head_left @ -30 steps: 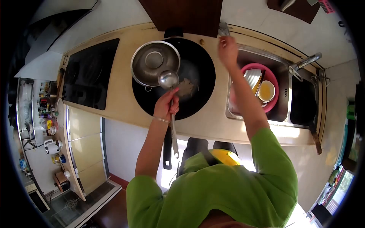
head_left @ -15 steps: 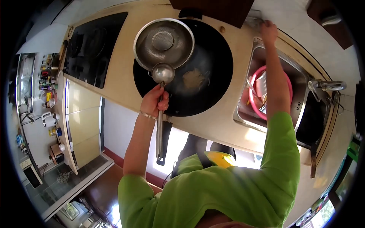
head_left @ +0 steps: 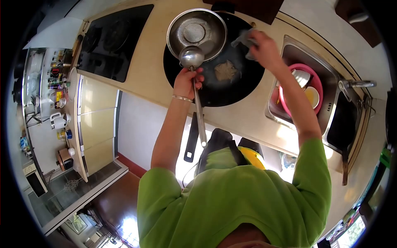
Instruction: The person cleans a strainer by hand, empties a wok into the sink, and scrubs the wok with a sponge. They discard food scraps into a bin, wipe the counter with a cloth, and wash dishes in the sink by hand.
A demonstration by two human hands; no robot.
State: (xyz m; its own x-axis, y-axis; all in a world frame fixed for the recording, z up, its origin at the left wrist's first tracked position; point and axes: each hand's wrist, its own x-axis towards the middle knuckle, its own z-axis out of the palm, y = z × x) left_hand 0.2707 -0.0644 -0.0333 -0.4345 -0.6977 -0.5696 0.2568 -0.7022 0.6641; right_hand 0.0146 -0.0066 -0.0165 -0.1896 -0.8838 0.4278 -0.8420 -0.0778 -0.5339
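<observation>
My left hand [head_left: 188, 84] is closed around the handle of a metal ladle [head_left: 191, 56], its rounded bowl at the near rim of a metal strainer [head_left: 178, 38]. Whether the hand also grips a strainer handle is hidden. The strainer is over the left side of a large black wok [head_left: 248, 80]. A pale tan patch [head_left: 226, 71] lies on the wok's bottom, with a faint haze around it. My right hand [head_left: 266, 50], slightly blurred, is closed on a crumpled grey cloth [head_left: 243, 39] over the wok's right side.
To the right a metal sink [head_left: 285, 45] holds a pink basin [head_left: 304, 66] with dishes, beside a faucet [head_left: 359, 84]. A black cooktop [head_left: 111, 45] is at the left. The wok's black handle [head_left: 191, 138] juts over the counter's near edge. A dark brown board [head_left: 252, 8] is behind the wok.
My right hand has come from the back counter, left and toward me, to the wok, carrying the grey cloth. The view has shifted; my left hand still holds the ladle by the strainer.
</observation>
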